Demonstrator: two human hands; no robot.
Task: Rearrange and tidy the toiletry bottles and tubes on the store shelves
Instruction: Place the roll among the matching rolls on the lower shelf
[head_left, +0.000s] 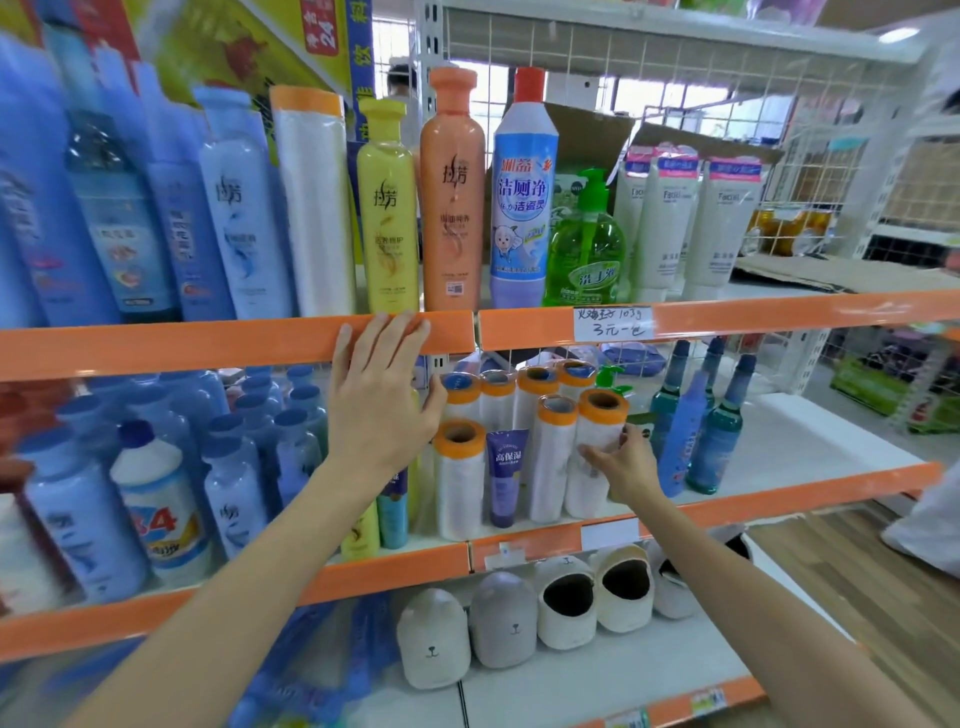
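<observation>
Middle shelf: your right hand (621, 462) grasps an orange-capped roll (597, 452); your left hand (382, 395), released, rests beside it.
Purple tube (506, 478) between them reads 高保湿; tag (613, 323) above: 3元一包.

The left hand (382, 402) is raised flat toward 12 o'clock, fingers (387, 332) straight. The right hand (621, 460) is extended toward 11 o'clock, fingers curled.

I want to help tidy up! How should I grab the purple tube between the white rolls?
Pinch the purple tube near its flat top end from the front. It stands on its cap, squeezed between white rolls, so only the front and top are free.
</observation>
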